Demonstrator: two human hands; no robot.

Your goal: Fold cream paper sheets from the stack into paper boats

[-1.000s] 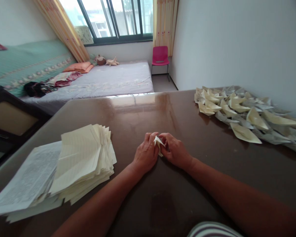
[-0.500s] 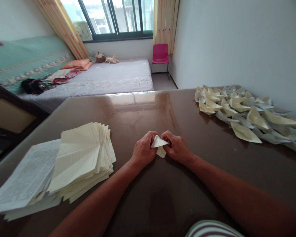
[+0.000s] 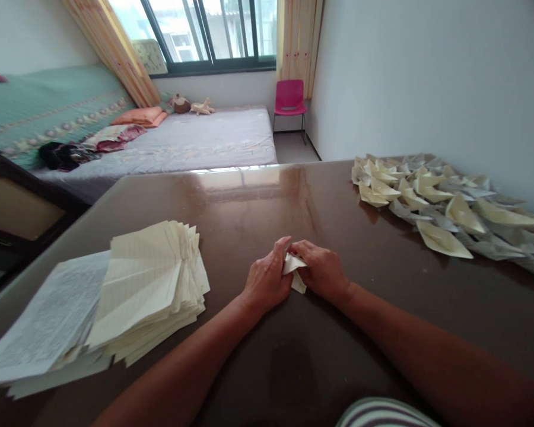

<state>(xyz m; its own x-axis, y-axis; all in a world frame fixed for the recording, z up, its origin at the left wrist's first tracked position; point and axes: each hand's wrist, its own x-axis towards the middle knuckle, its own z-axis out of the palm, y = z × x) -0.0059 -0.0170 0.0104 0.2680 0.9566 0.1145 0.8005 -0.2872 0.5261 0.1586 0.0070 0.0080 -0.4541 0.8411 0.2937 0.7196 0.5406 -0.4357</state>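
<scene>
Just below the frame's centre, the left hand (image 3: 268, 279) and right hand (image 3: 326, 271) both grip a folded paper (image 3: 294, 263); paper boats (image 3: 464, 214) lie at right.

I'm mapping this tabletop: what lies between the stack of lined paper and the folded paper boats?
Between the paper stack and the boats, the head view shows the left hand and right hand holding a folded paper over the table.

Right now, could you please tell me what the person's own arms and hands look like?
The left hand and right hand are ungloved. The left forearm and right forearm show no sleeve, watch or bracelet. Striped fabric, probably clothing, curves in at the bottom edge.
</scene>
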